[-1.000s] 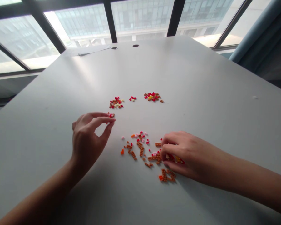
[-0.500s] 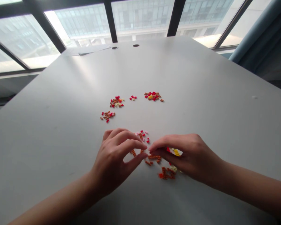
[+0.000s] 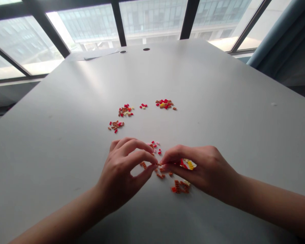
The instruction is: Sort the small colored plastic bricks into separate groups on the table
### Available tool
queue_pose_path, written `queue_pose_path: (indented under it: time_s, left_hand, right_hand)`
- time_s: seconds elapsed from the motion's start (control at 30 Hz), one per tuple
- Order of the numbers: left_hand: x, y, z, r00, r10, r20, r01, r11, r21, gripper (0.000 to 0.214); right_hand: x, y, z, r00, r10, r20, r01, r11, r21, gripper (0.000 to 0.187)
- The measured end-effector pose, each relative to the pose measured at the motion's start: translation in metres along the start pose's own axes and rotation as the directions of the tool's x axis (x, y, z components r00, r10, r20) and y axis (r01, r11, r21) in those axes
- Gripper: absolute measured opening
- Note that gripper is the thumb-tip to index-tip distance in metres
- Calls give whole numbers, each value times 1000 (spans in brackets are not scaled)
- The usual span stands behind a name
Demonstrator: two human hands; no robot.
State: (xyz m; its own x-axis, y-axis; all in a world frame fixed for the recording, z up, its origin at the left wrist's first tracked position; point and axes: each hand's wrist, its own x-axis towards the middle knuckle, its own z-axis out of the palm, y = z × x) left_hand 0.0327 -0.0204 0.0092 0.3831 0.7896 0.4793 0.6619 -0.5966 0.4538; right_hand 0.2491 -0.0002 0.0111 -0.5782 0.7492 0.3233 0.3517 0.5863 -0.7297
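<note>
My right hand [image 3: 195, 167] grips a small built piece of red, yellow and white bricks [image 3: 188, 164] in its fingers. My left hand [image 3: 122, 173] pinches a small orange brick [image 3: 158, 164] between thumb and forefinger, and the fingertips of both hands nearly meet there. Below the hands lies a loose heap of orange bricks [image 3: 180, 187]. Pink and red bricks [image 3: 154, 145] are scattered just above my left fingertips. Some bricks under my hands are hidden.
Further up the white table [image 3: 218, 101] lie several small heaps of red, brown and yellow bricks [image 3: 125, 110], [image 3: 164, 104], [image 3: 115, 126]. A sheet of paper [image 3: 96, 54] lies at the far edge, with windows [image 3: 152, 20] beyond.
Since the earliest frame, my left hand has moved right over the orange bricks and met my right hand. The two sets of fingertips have drawn closer, and a brick is now pinched between them.
</note>
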Motion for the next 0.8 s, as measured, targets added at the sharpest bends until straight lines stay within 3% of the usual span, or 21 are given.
queue_pose_path:
  time_s: [0.1,0.23,0.3,0.4,0.57,0.8]
  left_hand:
    - [4,-19,-12,996,-24,-85,36,990,139,6]
    - [6,-61,-25,948,-174,-266,249,926,284,5]
    - [3,-79,-26,922,-239,-303,339,878,338,8]
    - [0,-96,-25,898,-283,-336,409,817,406,12]
    - [-1,-99,-23,897,-273,-348,410,809,421,17]
    - [1,-83,-17,946,-163,-281,270,875,401,13]
  right_hand:
    - [-1,2,-14,1000,-11,19,12,998,-66,6]
    - [-13,8,-29,974,-72,214,95,991,-98,10]
    - [-23,11,-29,955,-60,289,99,988,-120,9]
    - [-36,16,-23,954,-24,300,70,987,-144,12]
    - [-43,20,-12,966,-47,256,84,987,-138,12]
    - [-42,17,-6,956,-242,168,278,930,-241,22]
